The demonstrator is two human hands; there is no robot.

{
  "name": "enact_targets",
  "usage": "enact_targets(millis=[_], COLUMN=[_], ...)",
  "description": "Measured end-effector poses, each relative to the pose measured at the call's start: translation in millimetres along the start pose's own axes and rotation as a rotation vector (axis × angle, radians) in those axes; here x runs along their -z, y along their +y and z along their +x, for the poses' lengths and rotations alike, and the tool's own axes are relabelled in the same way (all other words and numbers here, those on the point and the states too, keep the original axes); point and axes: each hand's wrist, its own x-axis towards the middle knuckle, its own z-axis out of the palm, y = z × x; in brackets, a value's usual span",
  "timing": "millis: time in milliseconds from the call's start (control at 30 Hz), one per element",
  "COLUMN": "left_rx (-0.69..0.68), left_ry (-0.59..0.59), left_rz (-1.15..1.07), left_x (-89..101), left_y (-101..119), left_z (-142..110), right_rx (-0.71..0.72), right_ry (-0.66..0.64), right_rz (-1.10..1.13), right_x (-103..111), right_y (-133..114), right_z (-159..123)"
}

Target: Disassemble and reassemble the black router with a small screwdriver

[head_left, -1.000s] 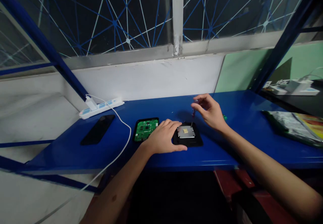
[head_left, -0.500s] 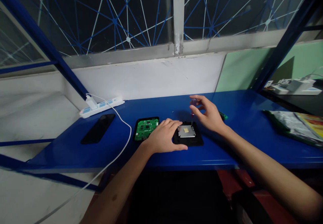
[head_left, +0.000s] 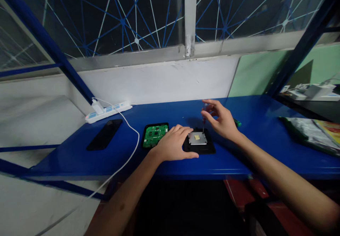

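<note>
1. green board (head_left: 154, 135) bared: done, i judge.
2. my left hand (head_left: 172, 145) spreads, unclenched, over the black cover (head_left: 211, 148), toward the desk's (head_left: 170, 113) front edge.
3. my right hand's (head_left: 221, 121) fingers pinch a screwdriver (head_left: 204, 122) at the metal plate's (head_left: 202, 140) far right corner; seemingly unfinished, screws too small to tell.

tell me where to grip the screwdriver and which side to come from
Take the screwdriver by its handle, probably from the right, as the right hand does. It stands nearly upright, its slim shaft reaching down to the far right corner of the metal plate, so the raised handle looks easiest to hold; the left hand occupies the other side.
</note>
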Motion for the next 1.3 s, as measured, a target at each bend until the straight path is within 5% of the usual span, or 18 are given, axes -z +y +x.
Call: enact_targets(millis=[233, 433, 667, 1300], left_rx=[-0.005, -0.008, -0.01, -0.008], left_ry=[0.0, -0.004, -0.002, -0.001], left_rz=[0.002, -0.001, 0.004, 0.008], left_x=[-1.6, -1.4, -0.9, -1.2], left_y=[-0.1, -0.7, 0.0, 0.2], left_z=[0.7, 0.4, 0.5, 0.6], right_rx=[-0.043, 0.07, -0.059, 0.064], right_ry=[-0.022, 0.075, -0.01, 0.015], right_rz=[0.028, -0.038, 0.045, -0.075], right_x=[1.8, 2.1, 2.4, 2.4], right_y=[-5.9, -2.0, -7.9, -3.3], right_z=[-1.3, 1.1, -0.9, 0.1])
